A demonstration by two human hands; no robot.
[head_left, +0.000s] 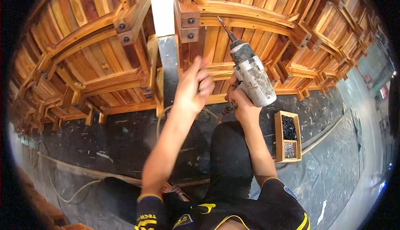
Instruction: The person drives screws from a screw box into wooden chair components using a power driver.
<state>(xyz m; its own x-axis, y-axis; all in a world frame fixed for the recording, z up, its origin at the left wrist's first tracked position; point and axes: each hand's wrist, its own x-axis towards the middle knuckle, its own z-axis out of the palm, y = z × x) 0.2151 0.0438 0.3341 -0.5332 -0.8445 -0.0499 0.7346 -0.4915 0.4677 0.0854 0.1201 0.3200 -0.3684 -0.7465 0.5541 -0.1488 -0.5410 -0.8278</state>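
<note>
While my right grip (246, 107) is wrapped round the handle of a scuffed white-and-black power driver (255, 80), its slim metal bit (227, 30) slants toward the far left before a honey-and-brown slatted wooden panel (216, 48); whether it touches wood I cannot tell. Left of the driver, my left grip (191, 86) is raised with fingers partly curled, too blurred for me to tell if it holds anything. To the right, a pale two-compartment wooden box (278, 140) carries small black pieces (289, 127) far, small silvery pieces (289, 150) near.
</note>
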